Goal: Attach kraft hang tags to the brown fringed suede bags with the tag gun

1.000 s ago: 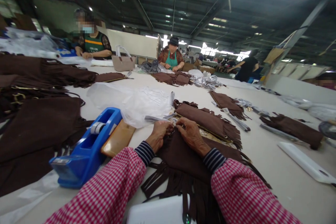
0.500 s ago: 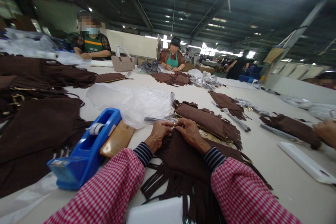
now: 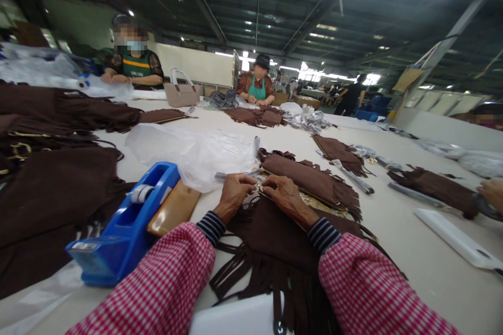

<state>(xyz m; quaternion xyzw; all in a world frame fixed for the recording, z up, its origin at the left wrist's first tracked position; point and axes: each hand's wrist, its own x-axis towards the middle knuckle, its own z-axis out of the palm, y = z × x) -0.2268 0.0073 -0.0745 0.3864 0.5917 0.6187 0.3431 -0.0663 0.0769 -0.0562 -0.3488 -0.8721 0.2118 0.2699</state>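
A dark brown fringed bag (image 3: 281,233) lies in front of me, its fringe spread toward the table's near edge. At its upper left corner both hands meet around a small gold-coloured fitting (image 3: 259,187). My left hand (image 3: 234,196) has thumb and fingers pinched just left of the fitting; what they hold is too small to name. My right hand (image 3: 288,199) is closed at the bag's corner, fingertips pressed on something I cannot make out. Just behind lies another brown bag (image 3: 310,175) with a gold zip.
A blue tape dispenser (image 3: 126,225) and an amber case (image 3: 175,208) stand left. White wrapping (image 3: 192,152) lies behind them, brown bags (image 3: 58,193) at far left. A white tool (image 3: 456,238) and a person's hand (image 3: 491,193) are at right. Two people work across the table.
My left hand has drawn slightly left and up, so a small gap shows between the fingertips. At right, the other person's hand has moved a little to the right.
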